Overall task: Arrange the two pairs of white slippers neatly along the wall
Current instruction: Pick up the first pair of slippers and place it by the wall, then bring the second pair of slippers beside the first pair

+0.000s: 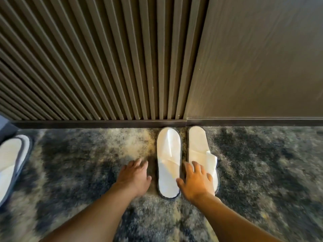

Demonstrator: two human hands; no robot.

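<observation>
Two white slippers lie side by side on the carpet, one end of each against the baseboard. My left hand (135,177) hovers just left of the left slipper (168,154), fingers spread, holding nothing. My right hand (196,180) rests over the near part of the right slipper (197,142), fingers apart, thumb reaching toward the left one. That slipper's strap looks crumpled beside my fingers. A second pair of white slippers (10,161), stacked one on the other, lies at the far left edge, partly cut off.
A dark ribbed wall panel (87,58) and a smooth dark panel (262,58) stand behind a dark baseboard (104,123). The floor is mottled grey-blue carpet (87,163), bare between the two pairs.
</observation>
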